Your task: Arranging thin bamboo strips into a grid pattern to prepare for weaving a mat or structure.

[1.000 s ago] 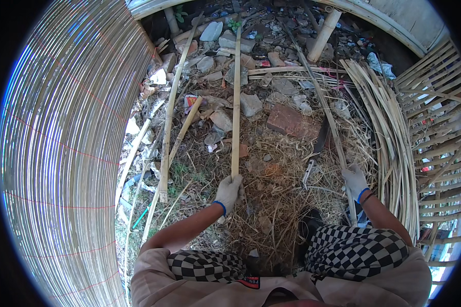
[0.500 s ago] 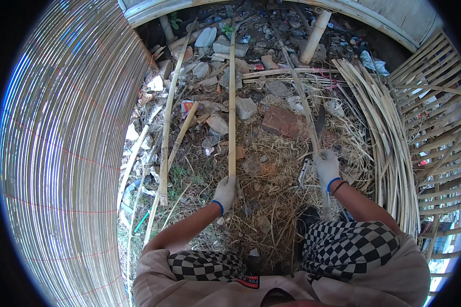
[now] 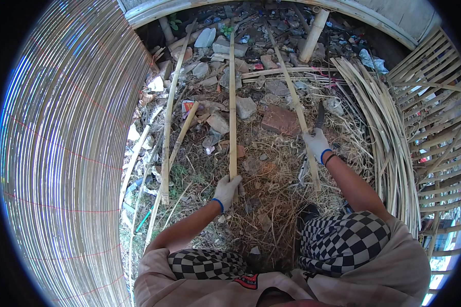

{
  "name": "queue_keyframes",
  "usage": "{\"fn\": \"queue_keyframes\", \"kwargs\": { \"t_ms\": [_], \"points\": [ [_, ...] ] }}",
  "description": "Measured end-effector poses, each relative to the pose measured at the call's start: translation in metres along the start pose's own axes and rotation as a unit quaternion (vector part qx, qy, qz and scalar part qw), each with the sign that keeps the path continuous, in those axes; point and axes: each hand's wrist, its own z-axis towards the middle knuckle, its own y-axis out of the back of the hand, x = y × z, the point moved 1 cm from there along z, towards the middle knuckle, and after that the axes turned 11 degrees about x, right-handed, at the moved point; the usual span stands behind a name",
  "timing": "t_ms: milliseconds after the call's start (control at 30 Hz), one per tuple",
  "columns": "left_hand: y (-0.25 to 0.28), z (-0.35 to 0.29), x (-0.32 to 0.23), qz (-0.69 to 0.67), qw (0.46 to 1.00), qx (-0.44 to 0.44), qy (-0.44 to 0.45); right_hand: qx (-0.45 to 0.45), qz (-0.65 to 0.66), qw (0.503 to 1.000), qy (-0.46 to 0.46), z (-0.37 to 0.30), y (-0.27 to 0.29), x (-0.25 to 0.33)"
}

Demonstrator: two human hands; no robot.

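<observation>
My left hand [image 3: 226, 191], in a white glove with a blue cuff, is closed around the near end of a long flat bamboo strip [image 3: 232, 110]. This strip runs almost straight away from me over the rubble. A second bamboo strip [image 3: 292, 89] slants from far left to near right, and my gloved right hand [image 3: 316, 143] is closed on it near its lower part. A dark knife blade [image 3: 320, 115] shows just beyond my right hand. Its handle is hidden, and I cannot tell whether the hand touches it. A silvery metal tool [image 3: 302, 172] lies beside the strip's near end.
At left stands a screen of thin bamboo slats [image 3: 71, 153]; at right, a bamboo lattice [image 3: 438, 138]. A bundle of split strips [image 3: 381, 128] lies beside it. A loose strip [image 3: 170, 112], a reddish brick [image 3: 280, 121], stones and dry straw cover the ground. A bamboo post [image 3: 314, 36] leans at the back.
My right hand has moved forward and left with its strip, whose near end is now farther from me. That strip now shows a paler face. My left hand stays nearly in place.
</observation>
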Motion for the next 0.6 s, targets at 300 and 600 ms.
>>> {"fn": "queue_keyframes", "kwargs": {
  "t_ms": [300,600],
  "points": [
    [0.011,-0.005,-0.018,0.066,0.998,0.018,-0.005,-0.111,-0.309,0.943,0.057,-0.043,-0.01,-0.021],
    [0.016,0.011,-0.01,-0.112,0.993,-0.039,-0.005,-0.103,-0.265,0.959,0.006,-0.059,-0.011,-0.023]
  ]
}}
